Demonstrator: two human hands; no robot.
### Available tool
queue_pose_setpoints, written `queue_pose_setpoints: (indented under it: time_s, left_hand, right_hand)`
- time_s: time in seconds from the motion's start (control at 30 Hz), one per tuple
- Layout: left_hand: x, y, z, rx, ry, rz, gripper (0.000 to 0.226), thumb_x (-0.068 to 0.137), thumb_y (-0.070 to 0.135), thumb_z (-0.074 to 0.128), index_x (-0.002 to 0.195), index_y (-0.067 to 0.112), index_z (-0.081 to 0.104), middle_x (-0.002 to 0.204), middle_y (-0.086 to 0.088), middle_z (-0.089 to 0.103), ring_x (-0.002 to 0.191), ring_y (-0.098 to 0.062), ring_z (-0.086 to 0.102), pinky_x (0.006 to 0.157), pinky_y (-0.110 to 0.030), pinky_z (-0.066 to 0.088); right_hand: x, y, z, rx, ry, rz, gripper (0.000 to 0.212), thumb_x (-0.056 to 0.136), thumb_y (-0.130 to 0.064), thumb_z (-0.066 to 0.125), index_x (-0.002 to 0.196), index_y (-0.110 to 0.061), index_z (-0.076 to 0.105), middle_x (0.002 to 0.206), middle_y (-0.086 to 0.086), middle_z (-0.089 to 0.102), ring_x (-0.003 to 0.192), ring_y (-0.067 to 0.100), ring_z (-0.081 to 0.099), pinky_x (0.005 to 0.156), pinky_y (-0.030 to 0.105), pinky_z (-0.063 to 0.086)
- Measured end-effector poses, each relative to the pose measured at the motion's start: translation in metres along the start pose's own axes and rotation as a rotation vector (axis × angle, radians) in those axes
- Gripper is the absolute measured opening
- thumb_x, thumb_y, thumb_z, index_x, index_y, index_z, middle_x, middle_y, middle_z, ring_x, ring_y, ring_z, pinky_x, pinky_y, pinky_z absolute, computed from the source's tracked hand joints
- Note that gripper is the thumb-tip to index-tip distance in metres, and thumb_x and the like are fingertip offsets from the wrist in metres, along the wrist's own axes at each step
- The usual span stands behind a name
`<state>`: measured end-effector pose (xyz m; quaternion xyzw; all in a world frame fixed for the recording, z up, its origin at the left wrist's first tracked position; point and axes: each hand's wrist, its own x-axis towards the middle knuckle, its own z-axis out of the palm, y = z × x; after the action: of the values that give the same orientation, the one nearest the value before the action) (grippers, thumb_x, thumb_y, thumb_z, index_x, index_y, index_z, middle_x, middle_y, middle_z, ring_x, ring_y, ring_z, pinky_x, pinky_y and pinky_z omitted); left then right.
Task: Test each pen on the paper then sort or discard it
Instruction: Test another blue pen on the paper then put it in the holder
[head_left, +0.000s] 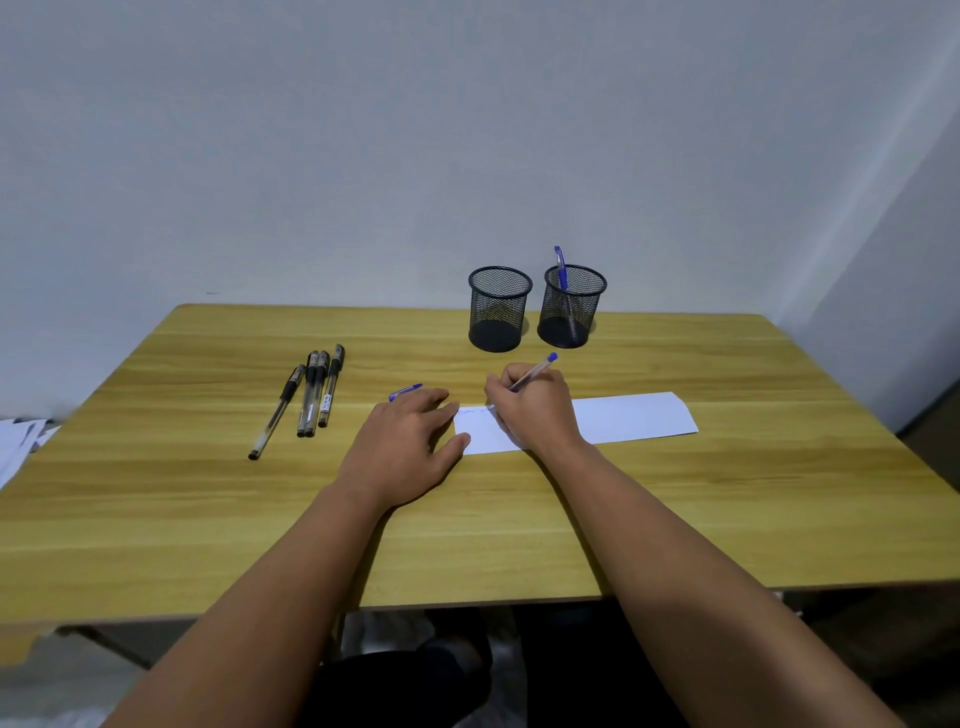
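Presently on the wooden table:

Item, one blue pen, held in the right hand, fingers curled round its lower barrel in a writing grip, tip down at the left end of the paper, where faint blue marks show. Blue end points up and away.

Item, one strip of white paper, lying flat. The left hand rests with fingers straight and spread, fingertips pressing the strip's left edge to steady it.

Item, one blue cap, or possibly a short pen, lying just beyond the left fingers; cannot tell which.

Item, four black pens, loosely grouped, well to the left, apparently untested.

Item, two mesh cups: left cup appears empty; right cup holds one blue pen upright.

Handling note: pens judged light, stiff and smooth, apt to roll; take mid-barrel or at the grip section. Paper thin and likely to slide unless pinned.
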<state>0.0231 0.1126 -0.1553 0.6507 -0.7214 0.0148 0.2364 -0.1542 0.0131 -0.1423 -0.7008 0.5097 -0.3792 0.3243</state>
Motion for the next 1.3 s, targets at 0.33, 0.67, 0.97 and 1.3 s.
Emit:
queue_pose_setpoints:
  time_s: [0.33,0.67,0.97,1.3]
  left_hand:
    - [0.0004,0.0007,-0.0002,-0.001,-0.001,-0.002,0.057,0.091,0.058,0.048,0.131,0.022,0.066,0.14,0.002,0.06,0.131,-0.019,0.053,0.102,-0.043,0.047]
    - [-0.0005,0.0008,-0.0005,-0.001,0.004,0.005,0.055,0.091,0.056,0.05,0.13,0.021,0.067,0.139,0.001,0.061,0.13,-0.019,0.054,0.101,-0.044,0.047]
    - [-0.0001,0.0014,-0.0013,0.005,-0.002,0.004,0.056,0.092,0.057,0.05,0.132,0.022,0.065,0.142,0.002,0.059,0.133,-0.019,0.051,0.104,-0.044,0.045]
    - [0.0,0.0021,-0.0013,-0.004,0.001,0.004,0.056,0.091,0.057,0.049,0.132,0.022,0.066,0.141,0.001,0.059,0.133,-0.019,0.052,0.103,-0.044,0.045]
  right_hand:
    - [-0.0014,-0.0018,-0.0014,0.012,0.035,-0.004,0.039,0.09,-0.031,0.065,0.062,-0.007,0.051,0.06,0.019,0.063,0.062,0.045,0.066,0.054,0.054,0.059]
    - [-0.0002,-0.0006,-0.0012,0.02,0.065,-0.003,0.039,0.09,-0.022,0.066,0.061,-0.003,0.047,0.06,0.024,0.055,0.056,0.041,0.057,0.049,0.042,0.05]
    - [-0.0019,-0.0019,-0.0024,0.006,0.093,-0.046,0.046,0.092,-0.014,0.067,0.053,-0.017,0.043,0.052,0.012,0.049,0.052,0.021,0.047,0.052,0.03,0.042]
    - [-0.0016,-0.0018,-0.0026,0.013,0.103,-0.025,0.045,0.091,-0.015,0.064,0.054,-0.017,0.04,0.051,0.004,0.043,0.052,0.023,0.043,0.051,0.033,0.039]
